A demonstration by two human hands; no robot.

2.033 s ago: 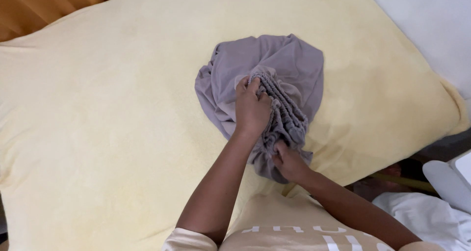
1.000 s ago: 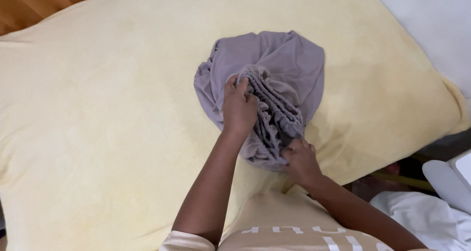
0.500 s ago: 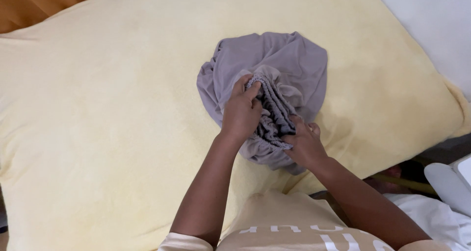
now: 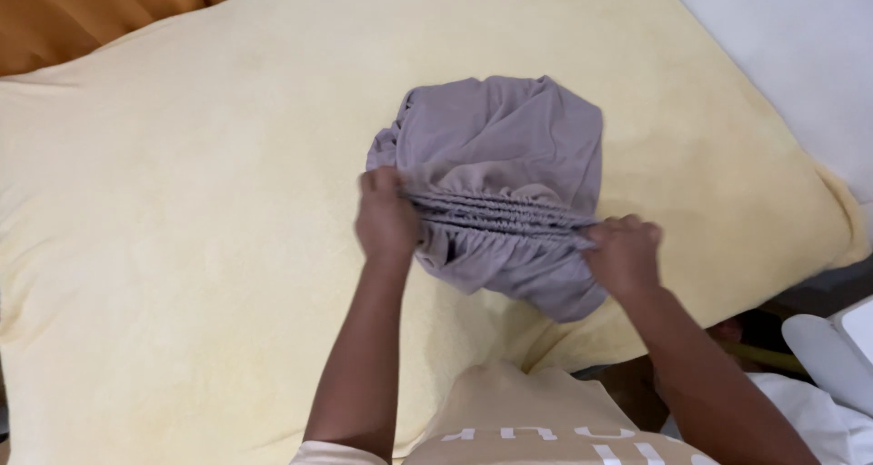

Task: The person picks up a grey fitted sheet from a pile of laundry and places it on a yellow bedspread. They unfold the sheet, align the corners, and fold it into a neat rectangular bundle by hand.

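A crumpled grey garment (image 4: 509,183) lies near the middle of a pale yellow towel (image 4: 182,229); the left hand (image 4: 386,218) pinches one end of its gathered elastic band (image 4: 500,215) — fingers closed on the fabric; the right hand (image 4: 623,254) grips the other end, stretching it taut between them.

A pale yellow towel (image 4: 182,201) covered my bed, with an orange cloth (image 4: 82,10) at its far-left corner.

Grey-mauve garment (image 4: 509,174) lies bunched on the yellow towel (image 4: 182,247); gathered elastic waistband (image 4: 498,215) pulled taut, horizontal (rest crumpled, loosely rounded).
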